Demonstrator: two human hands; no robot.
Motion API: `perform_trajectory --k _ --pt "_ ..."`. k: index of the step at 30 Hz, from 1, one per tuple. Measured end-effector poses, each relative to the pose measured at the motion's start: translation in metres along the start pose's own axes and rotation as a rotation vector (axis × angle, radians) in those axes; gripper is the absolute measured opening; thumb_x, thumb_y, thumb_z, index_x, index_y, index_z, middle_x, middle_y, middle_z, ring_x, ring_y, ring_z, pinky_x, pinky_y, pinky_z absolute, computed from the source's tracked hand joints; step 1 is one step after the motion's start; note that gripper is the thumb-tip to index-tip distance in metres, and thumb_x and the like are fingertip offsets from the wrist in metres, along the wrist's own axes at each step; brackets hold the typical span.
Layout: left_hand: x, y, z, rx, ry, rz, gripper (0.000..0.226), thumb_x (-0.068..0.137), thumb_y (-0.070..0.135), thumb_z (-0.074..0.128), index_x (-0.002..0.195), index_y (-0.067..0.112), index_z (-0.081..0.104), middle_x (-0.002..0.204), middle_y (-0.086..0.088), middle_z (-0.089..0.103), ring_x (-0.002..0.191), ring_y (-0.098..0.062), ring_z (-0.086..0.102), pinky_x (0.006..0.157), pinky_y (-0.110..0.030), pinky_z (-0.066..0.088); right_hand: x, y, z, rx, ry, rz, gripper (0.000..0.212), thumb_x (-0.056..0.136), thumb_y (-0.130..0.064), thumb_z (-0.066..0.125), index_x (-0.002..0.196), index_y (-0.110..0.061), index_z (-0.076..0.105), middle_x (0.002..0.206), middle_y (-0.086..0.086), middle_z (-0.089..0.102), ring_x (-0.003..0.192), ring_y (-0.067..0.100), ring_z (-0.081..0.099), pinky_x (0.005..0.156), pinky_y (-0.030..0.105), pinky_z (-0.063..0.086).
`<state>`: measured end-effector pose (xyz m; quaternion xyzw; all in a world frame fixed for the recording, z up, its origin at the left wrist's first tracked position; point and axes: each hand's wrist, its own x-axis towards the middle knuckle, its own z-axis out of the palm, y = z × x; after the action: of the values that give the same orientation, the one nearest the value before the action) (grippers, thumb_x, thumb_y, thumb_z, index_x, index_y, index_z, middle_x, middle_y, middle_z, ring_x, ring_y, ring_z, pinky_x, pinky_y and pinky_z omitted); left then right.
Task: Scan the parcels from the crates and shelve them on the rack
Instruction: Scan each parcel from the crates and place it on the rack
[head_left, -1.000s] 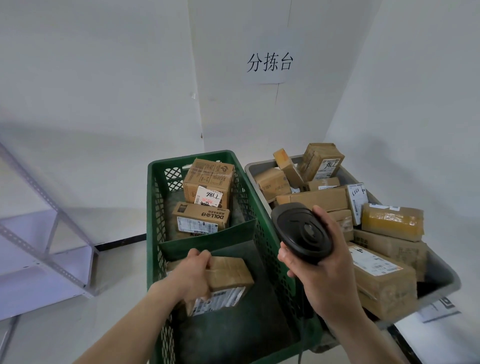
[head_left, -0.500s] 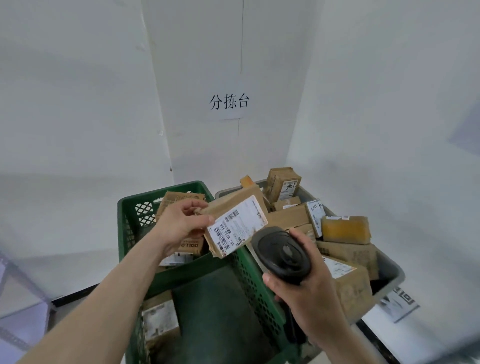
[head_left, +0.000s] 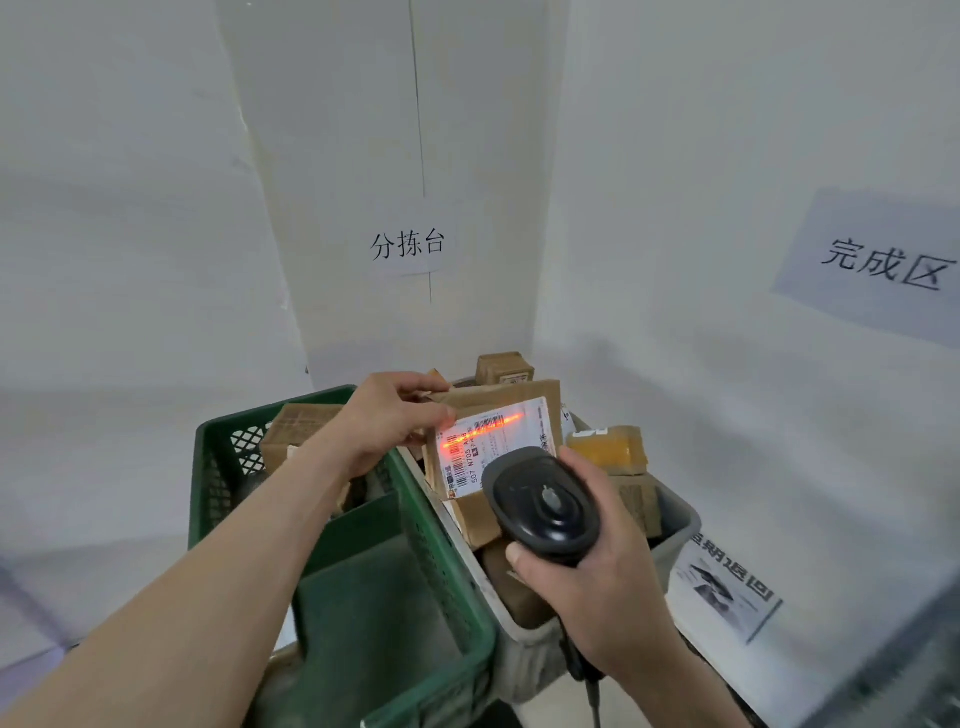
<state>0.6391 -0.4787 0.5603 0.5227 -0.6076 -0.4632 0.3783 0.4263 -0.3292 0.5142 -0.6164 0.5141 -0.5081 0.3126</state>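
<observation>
You've raised the parcel (head_left: 493, 415), left hand (head_left: 387, 421) pinching it; right hand (head_left: 597, 577) grips scanner (head_left: 543, 506) at 5 o'clock; tilt risks a misread.

You stand in a parcel sorting room: white paper wall signs (head_left: 408, 244) mark zones, above a green plastic crate (head_left: 415, 525) and grey plastic bin (head_left: 675, 525) holding brown cardboard parcels (head_left: 628, 452).

We see a pale floor (head_left: 130, 519) carrying two crates side by side, touching: a green slatted crate (head_left: 447, 582) on the left and a grey tub (head_left: 675, 530) on the right. A printed paper sheet (head_left: 722, 592) lies flat on the floor just right of the grey tub.
</observation>
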Motion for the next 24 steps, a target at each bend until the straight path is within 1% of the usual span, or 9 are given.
perform_trajectory --k 2,4,8,14,16,18,22,24 --pt "-0.012 0.008 0.020 0.020 -0.004 0.003 0.032 0.083 0.010 0.081 0.113 0.017 0.071 0.107 -0.012 0.072 0.100 -0.027 0.068 0.081 -0.041 0.062 -0.013 0.000 -0.019 0.008 0.009 0.015 0.087 0.071 0.000 0.089 0.130 -0.046 0.046 0.110 -0.044 0.058 0.109 -0.020 0.056 0.083 0.000 0.045" --pt "-0.024 0.014 0.038 0.039 -0.015 0.013 0.032 0.084 0.010 0.080 0.113 0.017 0.071 0.104 -0.012 0.074 0.100 -0.028 0.069 0.083 -0.041 0.061 -0.026 -0.001 -0.038 0.016 0.018 0.024 0.086 0.071 0.001 0.088 0.128 -0.048 0.045 0.108 -0.046 0.057 0.107 -0.021 0.055 0.082 -0.003 0.042" --pt "-0.047 0.026 0.068 0.060 -0.015 0.029 0.034 0.085 0.010 0.079 0.117 0.015 0.068 0.104 -0.014 0.072 0.100 -0.030 0.068 0.083 -0.041 0.060 -0.048 -0.002 -0.070 0.035 -0.003 0.043 0.087 0.073 -0.001 0.088 0.136 -0.042 0.045 0.109 -0.044 0.058 0.108 -0.021 0.055 0.083 -0.005 0.040" --pt "-0.070 0.037 0.092 0.047 -0.004 0.028 0.037 0.082 0.009 0.080 0.118 0.014 0.069 0.109 -0.016 0.070 0.104 -0.032 0.067 0.087 -0.044 0.060 -0.076 -0.005 -0.099 0.020 0.006 0.046 0.085 0.073 -0.004 0.089 0.130 -0.049 0.045 0.110 -0.050 0.055 0.109 -0.024 0.052 0.082 -0.006 0.039" --pt "-0.076 0.038 0.096 0.052 0.000 0.037 0.038 0.082 0.008 0.080 0.117 0.015 0.069 0.109 -0.016 0.070 0.105 -0.032 0.067 0.090 -0.049 0.059 -0.085 -0.006 -0.105 0.009 0.023 0.042 0.087 0.072 -0.005 0.090 0.131 -0.051 0.045 0.112 -0.048 0.056 0.111 -0.022 0.053 0.084 -0.005 0.040" --pt "-0.081 0.040 0.099 0.045 0.000 0.047 0.038 0.081 0.007 0.080 0.116 0.015 0.069 0.109 -0.017 0.069 0.104 -0.034 0.067 0.090 -0.050 0.059 -0.094 -0.008 -0.109 -0.007 0.050 0.031 0.088 0.072 -0.006 0.090 0.134 -0.048 0.046 0.115 -0.044 0.058 0.114 -0.017 0.055 0.089 -0.002 0.041" --pt "-0.089 0.044 0.104 0.009 -0.032 0.068 0.041 0.078 0.005 0.082 0.116 0.012 0.069 0.107 -0.018 0.069 0.101 -0.035 0.068 0.087 -0.047 0.060 -0.109 -0.015 -0.113 -0.030 0.093 0.039 0.090 0.070 -0.011 0.092 0.140 -0.044 0.046 0.119 -0.041 0.057 0.116 -0.016 0.054 0.094 0.000 0.042" --pt "-0.093 0.044 0.105 -0.009 -0.053 0.079 0.046 0.071 0.009 0.084 0.114 0.012 0.068 0.107 -0.020 0.066 0.095 -0.034 0.068 0.083 -0.044 0.061 -0.117 -0.018 -0.111 -0.045 0.115 0.051 0.091 0.070 -0.011 0.092 0.143 -0.041 0.047 0.120 -0.035 0.061 0.116 -0.013 0.056 0.097 0.002 0.043"
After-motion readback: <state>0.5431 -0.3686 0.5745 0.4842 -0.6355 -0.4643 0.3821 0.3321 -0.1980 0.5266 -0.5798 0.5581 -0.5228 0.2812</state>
